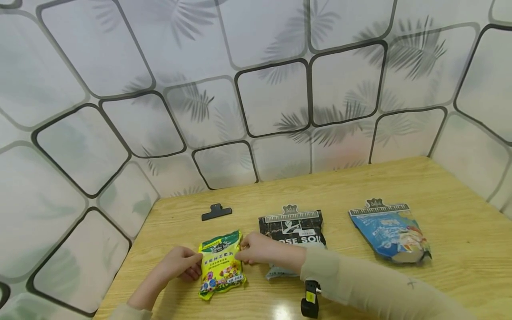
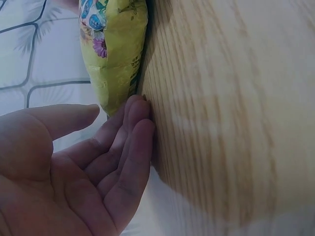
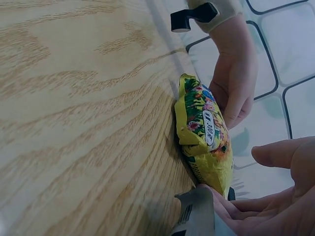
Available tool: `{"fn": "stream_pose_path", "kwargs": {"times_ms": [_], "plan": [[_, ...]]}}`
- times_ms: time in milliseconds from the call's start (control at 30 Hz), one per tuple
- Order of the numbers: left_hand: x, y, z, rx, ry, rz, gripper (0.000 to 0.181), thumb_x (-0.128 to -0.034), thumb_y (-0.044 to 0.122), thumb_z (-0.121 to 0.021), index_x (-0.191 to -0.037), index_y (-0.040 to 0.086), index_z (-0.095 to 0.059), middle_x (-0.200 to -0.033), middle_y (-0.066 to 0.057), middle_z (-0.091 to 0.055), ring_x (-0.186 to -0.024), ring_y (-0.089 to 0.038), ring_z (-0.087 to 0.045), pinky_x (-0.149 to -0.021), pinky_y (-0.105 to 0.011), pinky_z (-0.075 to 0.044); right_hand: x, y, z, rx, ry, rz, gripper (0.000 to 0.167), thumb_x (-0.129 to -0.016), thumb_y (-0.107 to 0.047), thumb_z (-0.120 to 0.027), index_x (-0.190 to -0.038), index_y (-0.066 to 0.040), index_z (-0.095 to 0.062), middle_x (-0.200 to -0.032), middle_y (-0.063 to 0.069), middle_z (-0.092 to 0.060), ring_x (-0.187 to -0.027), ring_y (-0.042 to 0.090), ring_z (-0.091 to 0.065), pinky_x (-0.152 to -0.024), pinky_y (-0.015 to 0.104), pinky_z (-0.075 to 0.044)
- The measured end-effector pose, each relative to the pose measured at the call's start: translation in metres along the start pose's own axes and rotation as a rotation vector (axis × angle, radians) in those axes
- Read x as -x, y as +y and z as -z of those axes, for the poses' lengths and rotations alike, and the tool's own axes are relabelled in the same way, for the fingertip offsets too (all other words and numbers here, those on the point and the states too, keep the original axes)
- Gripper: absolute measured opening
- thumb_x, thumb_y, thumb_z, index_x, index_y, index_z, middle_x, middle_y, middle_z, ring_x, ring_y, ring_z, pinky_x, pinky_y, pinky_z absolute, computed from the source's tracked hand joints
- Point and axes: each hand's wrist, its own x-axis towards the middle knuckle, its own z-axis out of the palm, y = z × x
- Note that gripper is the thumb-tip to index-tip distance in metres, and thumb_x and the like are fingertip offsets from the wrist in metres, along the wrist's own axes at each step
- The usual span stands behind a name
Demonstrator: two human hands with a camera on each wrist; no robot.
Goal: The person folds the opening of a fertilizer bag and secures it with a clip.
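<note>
A yellow and green bag printed with flowers [image 1: 221, 262] lies flat on the table between both hands. At its left edge is my left hand [image 1: 182, 262]; the left wrist view shows the fingertips at the bag's lower edge and the thumb standing apart from them. On the opposite edge, my right hand [image 1: 262, 249] has its fingers low against the bag [image 3: 206, 132], its thumb held away in the right wrist view. Behind the bag lies a loose black clip [image 1: 216, 212]. Under the right forearm, a black soil bag [image 1: 276, 226] is partly hidden.
A clip with a keyboard pattern [image 1: 294, 216] sits across the soil bag's top. Farther right lies a blue bag [image 1: 388, 235] with a similar clip [image 1: 378, 209]. Patterned walls [image 1: 276, 100] border the wooden table [image 1: 460, 249] at the back and sides.
</note>
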Motion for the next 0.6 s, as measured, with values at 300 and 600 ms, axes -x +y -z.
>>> {"fn": "stream_pose_path", "kwargs": {"times_ms": [300, 600], "plan": [[0.0, 0.003, -0.001, 0.0, 0.009, 0.035, 0.036, -0.1097, 0.022, -0.057, -0.093, -0.005, -0.075, -0.071, 0.0, -0.073, -0.062, -0.008, -0.069, -0.06, -0.026, -0.064, -0.004, -0.003, -0.008, -0.02, 0.031, -0.051, 0.02, -0.096, -0.015, -0.075, -0.081, -0.005, -0.065, -0.076, 0.005, -0.066, -0.063, 0.01, -0.055, -0.059, 0.018, -0.048], [-0.001, 0.004, -0.007, -0.001, 0.051, 0.068, 0.036, -0.1081, 0.023, -0.06, -0.09, -0.003, -0.076, -0.068, 0.0, -0.072, -0.06, -0.008, -0.066, -0.058, -0.024, -0.062, -0.007, 0.0, -0.012, -0.04, 0.026, -0.069, 0.014, -0.097, -0.014, -0.074, -0.092, 0.0, -0.073, -0.074, 0.004, -0.063, -0.064, 0.012, -0.057, -0.059, 0.02, -0.049]]}}
